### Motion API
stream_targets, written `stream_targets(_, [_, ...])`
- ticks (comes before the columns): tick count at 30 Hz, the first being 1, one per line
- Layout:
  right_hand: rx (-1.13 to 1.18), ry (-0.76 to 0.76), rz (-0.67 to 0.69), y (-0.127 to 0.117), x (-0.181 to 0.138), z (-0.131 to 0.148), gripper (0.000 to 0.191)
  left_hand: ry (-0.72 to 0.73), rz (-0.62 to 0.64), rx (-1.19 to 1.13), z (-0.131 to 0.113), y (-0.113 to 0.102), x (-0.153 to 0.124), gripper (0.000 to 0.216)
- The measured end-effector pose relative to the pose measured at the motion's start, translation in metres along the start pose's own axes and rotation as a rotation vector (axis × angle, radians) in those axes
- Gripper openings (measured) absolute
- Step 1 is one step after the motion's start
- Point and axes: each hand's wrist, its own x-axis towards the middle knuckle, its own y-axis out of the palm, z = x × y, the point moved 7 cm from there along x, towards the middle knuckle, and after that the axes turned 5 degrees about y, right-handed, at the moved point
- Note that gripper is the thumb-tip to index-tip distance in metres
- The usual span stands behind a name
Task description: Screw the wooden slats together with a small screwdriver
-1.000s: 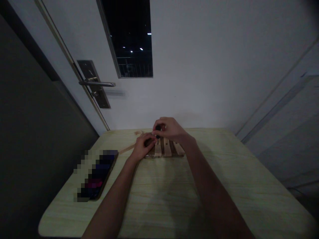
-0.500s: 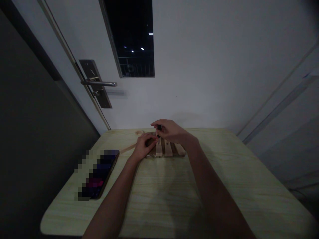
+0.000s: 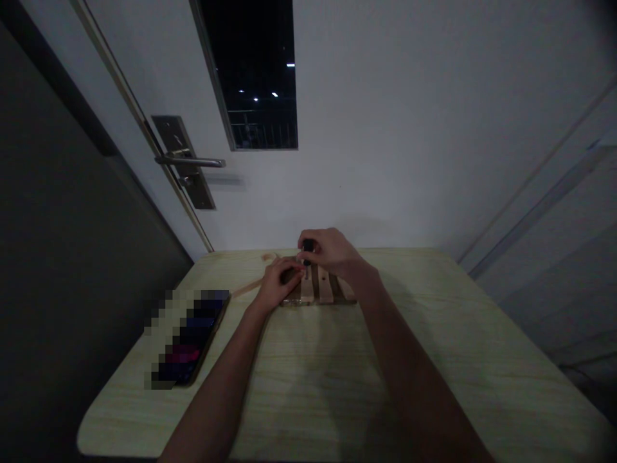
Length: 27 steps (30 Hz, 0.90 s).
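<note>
A brown board point(image 3: 340, 297) lies flat near the far edge of the table, with several pale wooden strips point(image 3: 326, 289) across it. My right hand point(image 3: 332, 249) is closed around the black handle of a screwdriver point(image 3: 308, 245), held upright over the strip on the left. Its lower end comes down by that strip. Against the board's left side, my left hand point(image 3: 278, 281) has thumb and forefinger pinched together close to the screwdriver's lower end. Whatever lies between those fingertips is too small to make out.
A phone point(image 3: 205, 331) lies on the table point(image 3: 299, 386) left of my left forearm. A thin wooden stick point(image 3: 247, 287) and a small curved wooden piece point(image 3: 268, 257) are by my left hand. Behind the table stands a white door point(image 3: 385, 141) with a metal handle point(image 3: 207, 163).
The fingers of my right hand have curled in around the black handle; the forefinger was stretched out before. My left hand and the board have hardly moved.
</note>
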Motion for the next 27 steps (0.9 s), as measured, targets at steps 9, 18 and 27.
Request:
stream_targets(9, [0.036,0.014,0.008,0.003,-0.003,0.001,0.011,-0.010,0.017,-0.001,-0.001,0.000,0.000,0.015])
stream_targets(18, [0.156,-0.029,0.078,0.006,-0.005,0.005,0.020,-0.008,0.028,-0.001,0.002,0.001,-0.001,0.016])
stream_targets(27, [0.117,-0.024,0.008,0.004,0.000,-0.006,0.020,-0.006,0.035,0.005,0.002,0.002,-0.001,0.016])
